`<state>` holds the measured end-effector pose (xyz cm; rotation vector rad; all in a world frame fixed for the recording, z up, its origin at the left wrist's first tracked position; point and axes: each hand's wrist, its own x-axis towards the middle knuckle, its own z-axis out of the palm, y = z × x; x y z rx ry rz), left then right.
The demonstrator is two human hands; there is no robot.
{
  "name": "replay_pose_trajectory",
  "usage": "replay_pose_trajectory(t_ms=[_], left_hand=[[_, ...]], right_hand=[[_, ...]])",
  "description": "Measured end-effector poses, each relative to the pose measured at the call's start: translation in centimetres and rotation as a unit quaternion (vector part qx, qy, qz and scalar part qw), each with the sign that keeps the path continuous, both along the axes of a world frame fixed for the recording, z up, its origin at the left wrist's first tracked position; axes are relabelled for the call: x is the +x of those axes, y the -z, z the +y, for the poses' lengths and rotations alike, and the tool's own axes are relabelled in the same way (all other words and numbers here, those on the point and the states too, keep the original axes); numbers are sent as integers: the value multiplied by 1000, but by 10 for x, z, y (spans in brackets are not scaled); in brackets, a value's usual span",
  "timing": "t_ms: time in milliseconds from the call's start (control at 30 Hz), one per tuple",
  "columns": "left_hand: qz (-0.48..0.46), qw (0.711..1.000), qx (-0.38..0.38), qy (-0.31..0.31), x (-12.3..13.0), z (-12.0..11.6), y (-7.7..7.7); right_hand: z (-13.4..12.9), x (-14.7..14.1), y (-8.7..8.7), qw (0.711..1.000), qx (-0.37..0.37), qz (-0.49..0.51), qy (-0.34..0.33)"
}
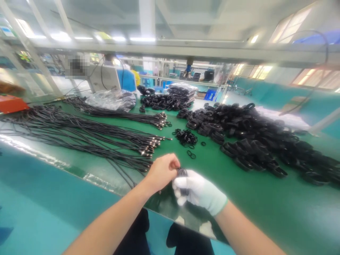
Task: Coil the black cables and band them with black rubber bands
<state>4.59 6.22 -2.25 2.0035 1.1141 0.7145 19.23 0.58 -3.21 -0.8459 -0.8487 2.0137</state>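
My right hand (pixel 198 189), in a white glove, is wrapped round a coiled black cable (pixel 182 172) just above the front edge of the green table. Bare, my left hand (pixel 163 170) closes its fingers on the left side of that coil; the exact pinch is hidden. Beyond my hands lies a small heap of thin black rubber rings (pixel 186 137), with a few loose rings (pixel 191 154) nearer to me. To the left, long black cables (pixel 106 132) lie in bunches, their metal connector ends pointing towards the middle.
A large heap of coiled black cables (pixel 247 131) covers the right side of the green table (pixel 207 177). Further back are another heap of coils (pixel 166 102), stacked bagged goods (pixel 183 90) and clear plastic bags (pixel 113 100). An orange-red box (pixel 12 103) stands far left.
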Motion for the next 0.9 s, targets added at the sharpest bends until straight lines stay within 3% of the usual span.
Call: replay_pose_trajectory(t_ms=[133, 233, 367, 533, 633, 733, 900], left_hand=[[-56, 997, 49, -23, 4, -4, 5], [-45, 993, 89, -56, 12, -8, 10], [-24, 997, 75, -27, 15, -3, 9], [-26, 997, -36, 67, 2, 35, -7], [43, 997, 16, 65, 13, 70, -11], [103, 988, 62, 98, 44, 97, -3], [134, 981, 35, 132, 82, 118, 21]], right_hand=[[4, 1, -3, 1000, -4, -12, -6], [7, 0, 2, 1000, 11, 3, -1], [11, 3, 10, 1000, 10, 7, 21], [12, 13, 9, 997, 2, 11, 73], [13, 17, 6, 998, -3, 22, 56], [15, 19, 5, 998, 10, 48, 49], [17, 22, 8, 993, 4, 59, 98]])
